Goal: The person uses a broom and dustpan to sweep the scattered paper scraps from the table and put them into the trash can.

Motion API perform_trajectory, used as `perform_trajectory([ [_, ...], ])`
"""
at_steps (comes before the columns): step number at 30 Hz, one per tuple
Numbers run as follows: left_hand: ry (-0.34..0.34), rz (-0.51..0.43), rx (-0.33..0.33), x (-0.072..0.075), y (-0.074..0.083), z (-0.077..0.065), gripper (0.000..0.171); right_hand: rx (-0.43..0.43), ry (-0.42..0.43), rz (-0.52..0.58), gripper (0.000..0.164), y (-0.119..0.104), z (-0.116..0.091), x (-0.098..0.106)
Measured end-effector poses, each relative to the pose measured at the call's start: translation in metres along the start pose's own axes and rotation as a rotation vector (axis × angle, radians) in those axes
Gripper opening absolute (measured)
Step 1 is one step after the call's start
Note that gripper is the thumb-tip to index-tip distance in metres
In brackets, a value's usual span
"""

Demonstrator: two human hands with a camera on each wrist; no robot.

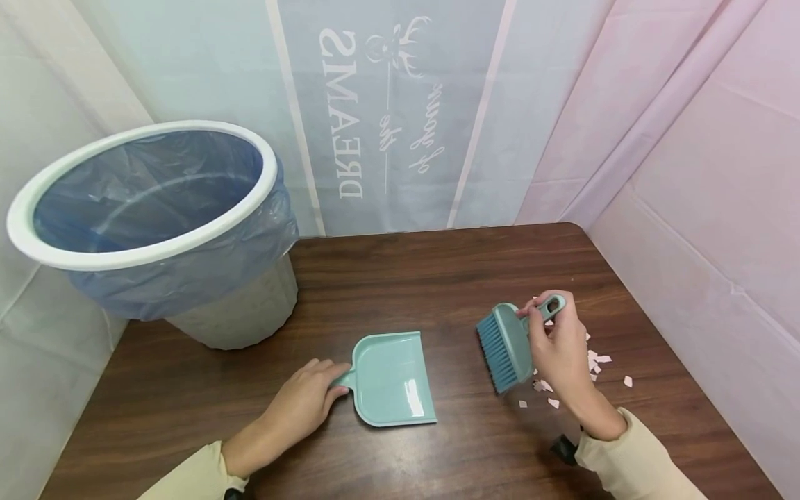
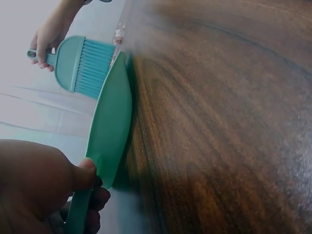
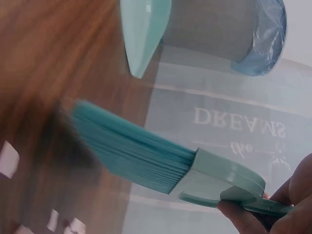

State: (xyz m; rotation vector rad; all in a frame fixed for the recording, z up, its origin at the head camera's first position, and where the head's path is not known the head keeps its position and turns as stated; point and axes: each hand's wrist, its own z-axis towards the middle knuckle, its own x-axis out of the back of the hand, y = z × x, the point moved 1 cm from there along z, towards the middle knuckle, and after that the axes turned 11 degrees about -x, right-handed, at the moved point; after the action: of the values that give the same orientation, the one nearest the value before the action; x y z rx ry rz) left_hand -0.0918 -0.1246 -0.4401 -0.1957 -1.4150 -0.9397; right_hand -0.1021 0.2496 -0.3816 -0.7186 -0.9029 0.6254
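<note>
A light teal dustpan (image 1: 390, 378) lies on the brown wooden table, its flat edge facing right. My left hand (image 1: 300, 403) grips its short handle, the thumb on top in the left wrist view. To the right, my right hand (image 1: 559, 344) holds a matching hand brush (image 1: 515, 340) by its handle. The blue-teal bristles (image 3: 131, 146) point left and down, apart from the dustpan. White scraps, perhaps paper (image 1: 594, 361), lie scattered under and around my right hand. The dustpan's pan holds no scraps that I can see in the head view.
A large bin (image 1: 244, 312) with a white rim and blue plastic liner stands at the back left of the table. Behind is a printed curtain (image 1: 400, 139) with lettering. Pale cloth walls (image 1: 719, 208) border the table at the sides.
</note>
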Motion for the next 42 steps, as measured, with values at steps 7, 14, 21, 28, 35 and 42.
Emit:
perform_trajectory([
  [7,0.003,-0.030,0.017,0.000,0.001,0.000,0.035,-0.051,0.058,-0.020,0.013,-0.004,0.011,0.021],
  [14,0.001,-0.036,0.022,0.000,0.000,0.000,0.036,-0.015,0.135,-0.119,0.013,0.004,0.016,0.042],
  [21,-0.004,-0.032,0.027,0.001,0.001,0.001,0.036,0.006,0.191,-0.217,0.012,0.017,0.014,0.057],
  [28,-0.016,-0.045,0.040,0.000,0.000,0.002,0.036,0.068,0.122,-0.258,0.016,0.028,0.008,0.060],
  [35,-0.026,-0.060,0.051,0.000,0.000,0.002,0.037,0.153,0.068,-0.301,0.020,0.032,0.002,0.053],
  [42,-0.028,-0.057,0.053,0.001,-0.001,0.003,0.037,0.210,0.018,-0.360,0.024,0.027,-0.006,0.041],
])
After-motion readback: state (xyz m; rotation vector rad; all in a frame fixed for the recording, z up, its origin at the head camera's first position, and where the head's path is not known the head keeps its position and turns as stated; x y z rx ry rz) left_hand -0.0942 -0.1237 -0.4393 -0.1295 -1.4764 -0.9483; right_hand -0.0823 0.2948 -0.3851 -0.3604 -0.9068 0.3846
